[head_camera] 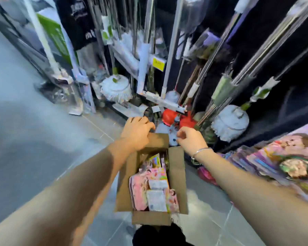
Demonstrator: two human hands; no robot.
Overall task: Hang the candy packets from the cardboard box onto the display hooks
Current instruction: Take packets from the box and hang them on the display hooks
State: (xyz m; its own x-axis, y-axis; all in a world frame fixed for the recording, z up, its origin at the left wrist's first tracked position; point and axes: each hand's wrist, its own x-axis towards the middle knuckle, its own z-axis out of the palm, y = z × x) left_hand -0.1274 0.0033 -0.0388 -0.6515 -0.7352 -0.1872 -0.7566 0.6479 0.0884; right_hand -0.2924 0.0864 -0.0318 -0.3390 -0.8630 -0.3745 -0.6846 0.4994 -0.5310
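Box: a cardboard box [177, 174] stood open on the tiled floor [43, 139], its flaps spread out.
Packets: candy packets [149, 189], pink and yellow, lay packed inside the box, none of them in either hand.
Left hand: the left hand [136, 132] was at the far end of the box, fingers curled over the edge of the far flap [158, 141] and gripping it.
Right hand: the right hand [190, 141] hung just past the far right corner of the box, clear of the cardboard, fingers curled in; through the blur I could not tell whether it pinched anything.
Packets against the grips: the packets lay nearer the person than both hands, below the held flap and not touching any finger.
Wrist: a silver bracelet [201, 151] sat on the right wrist, just above the right flap of the box.
Beyond the box: mop heads [116, 87] and long handles stood past its far end, with something red [169, 117] close behind the far flap.
Right of the box: a heap of bright printed packs [283, 162] lay well off to that side.
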